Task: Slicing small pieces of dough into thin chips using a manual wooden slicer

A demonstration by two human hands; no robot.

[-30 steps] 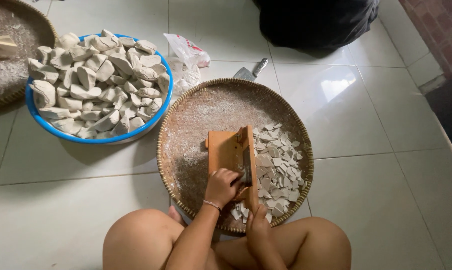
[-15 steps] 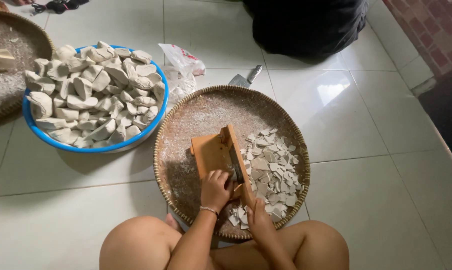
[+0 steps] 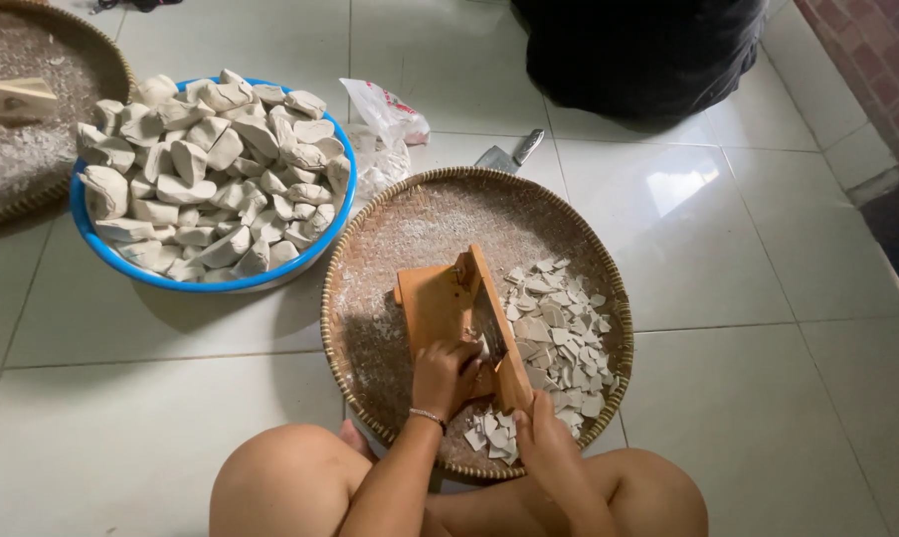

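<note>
A wooden slicer board (image 3: 440, 303) with a metal blade lies tilted in a round woven tray (image 3: 390, 234). My left hand (image 3: 445, 373), a thin bracelet at its wrist, presses a small pale chunk (image 3: 481, 348) against the board next to the blade. At the board's near end, my right hand (image 3: 541, 438) grips the raised wooden rail. Thin pale slices (image 3: 559, 333) are heaped in the tray to the right of the slicer, and a few lie near my right hand.
A blue basin (image 3: 211, 283) heaped with pale chunks stands at the left. A second woven tray (image 3: 42, 194) holding a wooden tool sits at the far left. A cleaver (image 3: 509, 154) and a plastic bag (image 3: 385, 114) lie behind the tray, a black bag (image 3: 638, 50) beyond. My bare knees frame the bottom.
The slicer has turned from nearly straight to tilted, far end leftward. My left hand has shifted slightly along the board and stays on the chunk; my right hand keeps its hold.
</note>
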